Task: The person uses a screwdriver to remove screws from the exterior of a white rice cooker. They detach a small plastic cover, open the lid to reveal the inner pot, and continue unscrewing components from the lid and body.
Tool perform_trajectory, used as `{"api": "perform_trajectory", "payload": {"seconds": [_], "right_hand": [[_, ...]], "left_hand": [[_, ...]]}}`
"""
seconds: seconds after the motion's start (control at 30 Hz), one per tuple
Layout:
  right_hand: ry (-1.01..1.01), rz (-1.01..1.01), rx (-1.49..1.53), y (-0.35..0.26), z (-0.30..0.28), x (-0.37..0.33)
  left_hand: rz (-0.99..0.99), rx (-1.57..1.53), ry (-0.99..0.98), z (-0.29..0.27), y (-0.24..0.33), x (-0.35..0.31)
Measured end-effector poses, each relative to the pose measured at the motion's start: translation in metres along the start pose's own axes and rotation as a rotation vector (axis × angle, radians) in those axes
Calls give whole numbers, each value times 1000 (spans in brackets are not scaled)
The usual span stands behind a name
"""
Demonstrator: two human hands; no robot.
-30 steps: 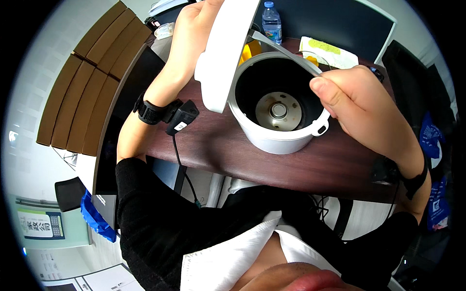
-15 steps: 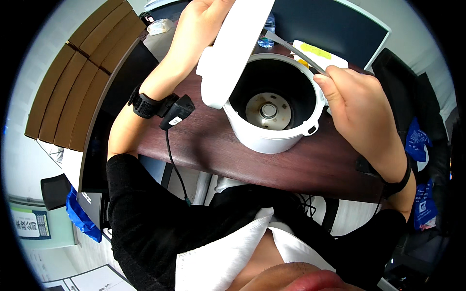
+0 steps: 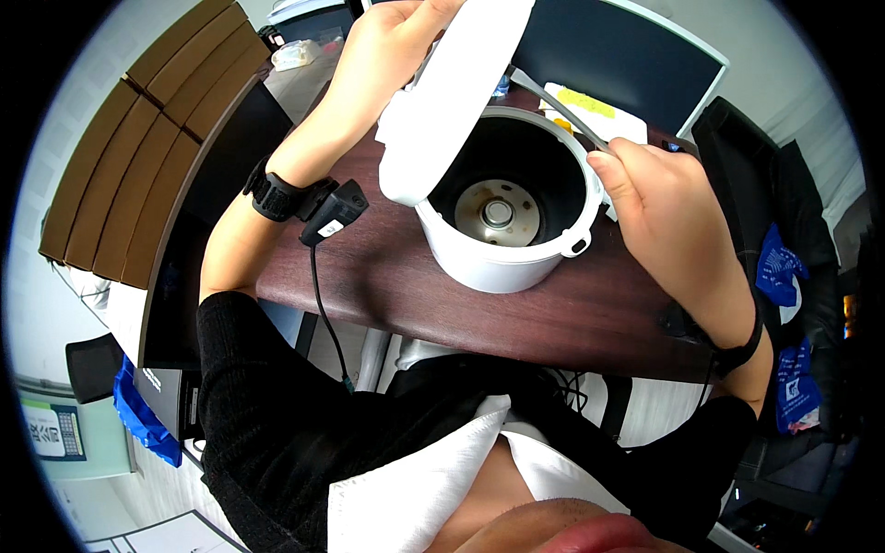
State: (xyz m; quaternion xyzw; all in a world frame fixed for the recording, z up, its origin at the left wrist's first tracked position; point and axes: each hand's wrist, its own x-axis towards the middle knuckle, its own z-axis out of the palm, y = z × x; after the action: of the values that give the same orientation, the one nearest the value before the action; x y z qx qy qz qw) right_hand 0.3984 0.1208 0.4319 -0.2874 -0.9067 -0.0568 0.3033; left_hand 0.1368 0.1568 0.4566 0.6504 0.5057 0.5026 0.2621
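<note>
A white rice cooker point(image 3: 484, 272) stands on the dark wood desk, its black-walled inside bare down to a round metal heating plate point(image 3: 472, 214) with a raised centre. Its white lid point(image 3: 452, 106) is tilted up on the left side. My left hand point(image 3: 392, 51) is closed on the lid's upper part; some fingertips are hidden behind it. In my closed right hand point(image 3: 668, 194), at the right of the cooker, is a slim metal tool with a flat tip point(image 3: 564, 111). It slants up-left above the cooker's far rim, its tip by the lid's edge. Whether they touch is unclear.
Behind the cooker are a monitor point(image 3: 627, 60), a white and yellow-green packet point(image 3: 590, 101) and a partly hidden clear bottle point(image 3: 502, 87). Brown cartons point(image 3: 120, 180) are stacked at left. A cable point(image 3: 318, 295) hangs from the device on my left wrist.
The whole view has shifted slightly. The lid leans a little further right over the cooker and covers more of the bottle. Both hands keep their grips.
</note>
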Motion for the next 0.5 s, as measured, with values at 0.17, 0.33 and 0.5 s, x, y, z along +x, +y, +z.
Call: {"api": "perform_trajectory", "payload": {"seconds": [0.17,0.33,0.5], "right_hand": [[-209,175,525,4,-5,5],[-61,32,213,3,0,9],[144,-137,-212,5,-2,14]], "left_hand": [[-4,-61,-1,3,0,0],[-64,-95,-8,1,2,-1],[21,-89,22,1,5,-6]]}}
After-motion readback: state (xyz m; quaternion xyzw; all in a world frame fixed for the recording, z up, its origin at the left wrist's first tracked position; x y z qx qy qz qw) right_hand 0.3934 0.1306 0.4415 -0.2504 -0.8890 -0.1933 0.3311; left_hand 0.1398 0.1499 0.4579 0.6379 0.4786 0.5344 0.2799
